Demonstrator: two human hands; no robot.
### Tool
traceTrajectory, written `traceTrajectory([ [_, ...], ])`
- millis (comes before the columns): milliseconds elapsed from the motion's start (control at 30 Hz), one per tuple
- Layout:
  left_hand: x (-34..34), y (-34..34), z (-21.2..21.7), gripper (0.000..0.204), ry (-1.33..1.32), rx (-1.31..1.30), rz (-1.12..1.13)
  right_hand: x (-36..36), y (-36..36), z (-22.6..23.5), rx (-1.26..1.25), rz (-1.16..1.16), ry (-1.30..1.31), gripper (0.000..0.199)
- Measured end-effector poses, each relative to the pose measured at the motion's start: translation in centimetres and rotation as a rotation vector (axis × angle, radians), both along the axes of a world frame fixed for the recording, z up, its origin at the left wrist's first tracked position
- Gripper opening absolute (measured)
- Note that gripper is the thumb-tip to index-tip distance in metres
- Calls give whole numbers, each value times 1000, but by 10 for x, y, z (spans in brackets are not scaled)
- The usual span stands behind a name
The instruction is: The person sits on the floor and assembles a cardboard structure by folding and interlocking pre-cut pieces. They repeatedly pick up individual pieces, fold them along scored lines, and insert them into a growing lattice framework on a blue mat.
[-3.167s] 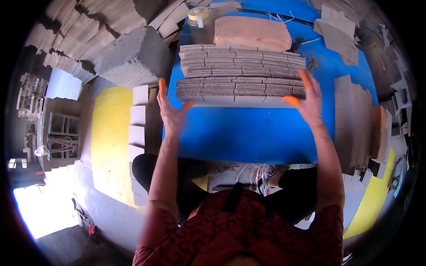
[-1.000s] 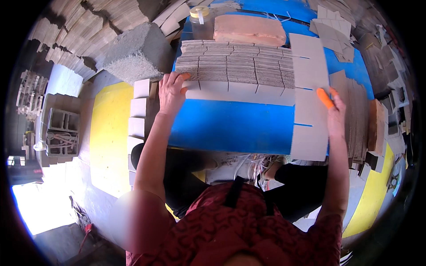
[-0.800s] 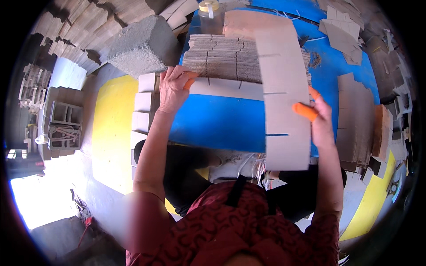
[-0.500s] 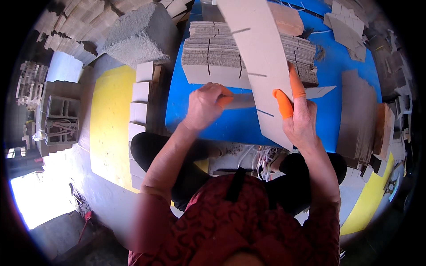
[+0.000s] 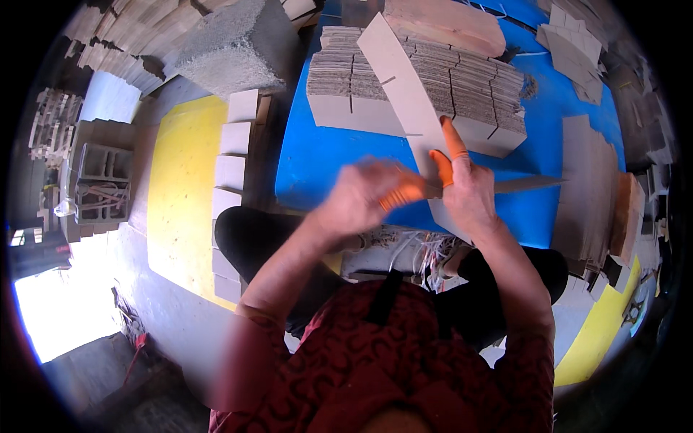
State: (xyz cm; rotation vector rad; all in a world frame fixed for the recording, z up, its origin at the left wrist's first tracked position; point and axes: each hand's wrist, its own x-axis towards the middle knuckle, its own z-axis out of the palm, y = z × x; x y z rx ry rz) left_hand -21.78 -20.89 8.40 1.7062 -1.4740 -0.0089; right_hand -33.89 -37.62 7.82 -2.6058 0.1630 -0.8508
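Observation:
My right hand (image 5: 469,191), with orange finger covers, grips a long pale cardboard strip (image 5: 398,86) that has short slots along it. The strip slants up and to the left over the blue work surface. My left hand (image 5: 375,191), also with orange finger covers, is blurred by motion beside my right hand. Its fingers are closed at the near-left end of a second cardboard strip (image 5: 527,185), which crosses the first one and sticks out to the right. My hand hides where the two strips meet. A thick stack of slotted cardboard strips (image 5: 426,83) lies just beyond.
Behind the stack is a wooden block (image 5: 444,27) on the blue surface (image 5: 317,169). At the right stands a row of brown cardboard pieces (image 5: 577,195). On the left are a grey block (image 5: 234,47), a yellow sheet (image 5: 186,202) and a row of pale cards (image 5: 231,172).
My left hand has moved right and nearer, toward my right hand. The long strip has come down nearer to me, and the crossing strip sits further right and lower.

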Motion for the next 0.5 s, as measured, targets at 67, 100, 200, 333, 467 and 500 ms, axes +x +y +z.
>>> traceTrajectory([
  [67,35,0,-22,16,-82,-80,265,-3,-5,3,40,10,4,65],
  [100,51,-3,-21,20,-158,-52,410,-7,-8,-1,79,11,17,68],
  [200,100,-9,-31,27,-452,12,633,-10,-3,9,70,48,67,72],
  [333,131,-2,-31,29,-505,154,513,-11,-3,3,75,91,55,77],
  [467,117,-3,-18,22,-267,206,455,-17,-9,-5,44,113,29,80],
  [500,109,-3,-18,20,-90,256,434,-19,-9,-6,34,121,9,81],
])
